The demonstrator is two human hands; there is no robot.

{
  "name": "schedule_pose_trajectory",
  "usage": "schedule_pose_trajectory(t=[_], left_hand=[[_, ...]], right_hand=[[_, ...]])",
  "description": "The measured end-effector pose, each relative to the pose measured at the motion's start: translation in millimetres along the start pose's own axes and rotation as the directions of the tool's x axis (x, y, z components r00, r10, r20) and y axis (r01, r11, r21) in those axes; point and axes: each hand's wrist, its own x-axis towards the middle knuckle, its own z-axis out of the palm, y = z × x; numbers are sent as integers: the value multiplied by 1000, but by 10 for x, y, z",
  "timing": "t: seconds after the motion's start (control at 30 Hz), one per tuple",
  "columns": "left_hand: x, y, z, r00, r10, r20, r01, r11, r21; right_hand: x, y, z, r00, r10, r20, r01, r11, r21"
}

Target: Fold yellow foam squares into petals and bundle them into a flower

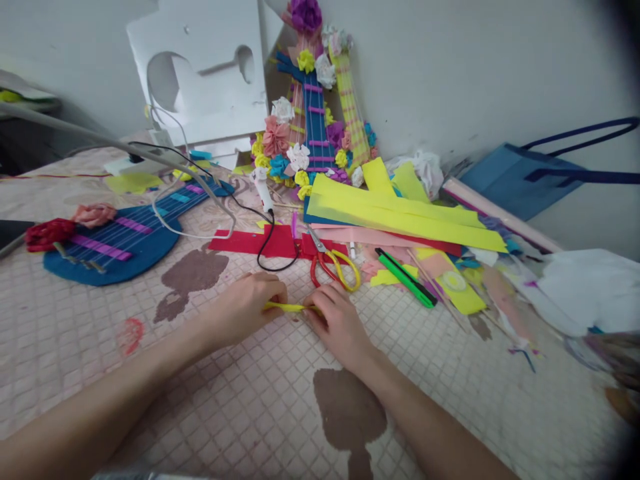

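A narrow yellow paper strip (pixel 291 307) is stretched between my two hands, low over the patterned tablecloth. My left hand (pixel 253 303) pinches its left end, and my right hand (pixel 336 319) pinches the other end, fingers closed. Just beyond my right hand lie scissors (pixel 334 261) with one red and one yellow handle, resting partly on red paper (pixel 280 241). A green utility knife (pixel 407 279) lies to the right of the scissors. Past the red paper, a white hot glue gun (pixel 262 190) stands with its black cord trailing toward my hands.
At left lies a blue paper guitar (pixel 120 240) with paper roses. Wide yellow paper strips (pixel 400 213) are piled behind the knife. Flower-covered guitars (pixel 315 120) lean on the wall beside a white foam board (pixel 200 73). A blue bag (pixel 525 177) and white plastic (pixel 590 290) are at right.
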Motion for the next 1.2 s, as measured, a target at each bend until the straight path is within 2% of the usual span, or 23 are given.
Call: schedule_pose_trajectory(t=[0.23, 0.37, 0.57, 0.73, 0.9, 1.03, 1.2], left_hand=[[-66, -120, -174, 997, -53, 62, 52, 998, 21], [-76, -156, -225, 997, -60, 50, 58, 998, 29], [-20, 19, 5, 994, 92, -59, -93, 996, -6], [-2, 109, 196, 969, 190, -156, -168, 976, 141], [-6, 97, 224, 969, 180, -168, -143, 966, 215], [16, 75, 219, 979, 146, -145, -120, 977, 174], [27, 63, 213, 980, 157, -123, -142, 982, 123]], right_hand=[[4, 7, -2, 1000, -12, -29, 13, 1000, 13], [10, -6, -11, 999, -11, -31, 11, 1000, 15], [14, -5, -1, 1000, -10, -25, 10, 1000, 2], [9, 4, 5, 1000, 7, -11, -7, 1000, -10], [10, 13, 5, 1000, 8, 7, -8, 1000, -27], [18, -1, 4, 1000, 12, 13, -12, 999, -34], [30, -20, -4, 1000, 5, 13, -4, 997, -71]])
